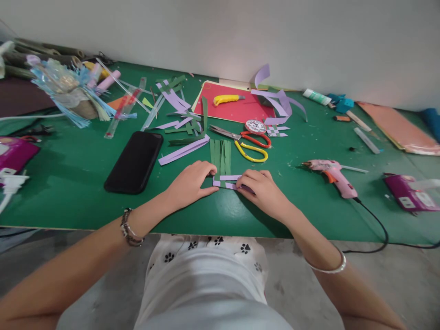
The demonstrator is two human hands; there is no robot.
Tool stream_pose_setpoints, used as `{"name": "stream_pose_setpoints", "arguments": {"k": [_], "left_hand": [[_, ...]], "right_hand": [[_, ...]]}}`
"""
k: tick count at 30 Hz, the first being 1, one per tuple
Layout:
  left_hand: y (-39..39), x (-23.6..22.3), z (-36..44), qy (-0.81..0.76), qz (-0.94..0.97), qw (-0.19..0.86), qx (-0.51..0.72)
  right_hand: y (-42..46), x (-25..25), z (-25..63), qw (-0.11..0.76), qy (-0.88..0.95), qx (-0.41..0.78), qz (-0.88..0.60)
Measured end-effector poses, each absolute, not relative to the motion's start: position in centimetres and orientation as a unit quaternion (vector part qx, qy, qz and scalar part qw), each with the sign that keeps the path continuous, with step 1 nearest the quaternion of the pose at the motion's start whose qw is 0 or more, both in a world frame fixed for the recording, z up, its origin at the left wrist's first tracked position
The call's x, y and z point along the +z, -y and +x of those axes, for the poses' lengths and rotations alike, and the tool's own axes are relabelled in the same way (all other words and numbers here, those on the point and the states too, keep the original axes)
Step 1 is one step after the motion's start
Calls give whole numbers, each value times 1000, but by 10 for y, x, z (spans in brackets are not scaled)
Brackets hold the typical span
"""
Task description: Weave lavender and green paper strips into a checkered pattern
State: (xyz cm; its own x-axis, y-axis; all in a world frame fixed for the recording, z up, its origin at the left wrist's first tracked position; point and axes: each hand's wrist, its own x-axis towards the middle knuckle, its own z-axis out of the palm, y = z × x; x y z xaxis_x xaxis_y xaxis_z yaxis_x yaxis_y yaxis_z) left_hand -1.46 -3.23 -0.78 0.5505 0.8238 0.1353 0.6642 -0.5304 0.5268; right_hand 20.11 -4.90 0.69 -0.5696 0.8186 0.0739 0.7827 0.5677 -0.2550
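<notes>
A small weave of green paper strips (pixel 221 156) and purple paper strips (pixel 229 178) lies flat on the table near its front edge. The green strips run away from me; the purple ones cross them at the near end. My left hand (pixel 192 178) rests at the weave's left edge, thumb and forefinger closed on that side. From the right, my right hand (pixel 261 190) pinches the ends of the purple strips, which its fingers partly cover. Just beyond the weave lie scissors (pixel 240 136) with one red and one yellow handle loop.
A black phone (pixel 134 161) lies left of my left hand. On the right are a pink glue gun (pixel 332 174) with its cord and a purple power strip (pixel 412 192). A yellow cutter (pixel 227 99) sits on red paper (pixel 237 112). Loose strips (pixel 184 146) are scattered behind the weave.
</notes>
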Motion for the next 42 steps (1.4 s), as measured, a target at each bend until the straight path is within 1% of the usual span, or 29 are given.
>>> {"name": "stream_pose_setpoints", "arguments": {"k": [3,7,9,14,19,30,33,37,39,42], "left_hand": [[32,-8,-15,-423,864,205,182],[32,-10,-16,-414,873,183,179],[31,-11,-17,-416,879,157,169],[31,-13,-18,-426,890,82,139],[32,-14,-19,-431,891,52,134],[32,-8,-18,-444,884,77,122],[32,-10,-19,-429,892,82,118],[32,-14,-19,-419,897,99,103],[32,-14,-17,-422,895,109,95],[32,-12,-14,-410,897,113,120]], "right_hand": [[49,8,201,103,881,93,-452],[45,11,202,164,870,88,-457],[41,13,203,177,870,93,-450],[33,13,197,133,901,91,-402],[29,10,186,93,917,111,-371],[27,3,187,95,911,134,-377],[26,5,190,110,907,148,-379],[25,7,197,137,896,135,-399],[25,7,199,129,897,131,-401],[24,5,199,117,903,139,-390]]}}
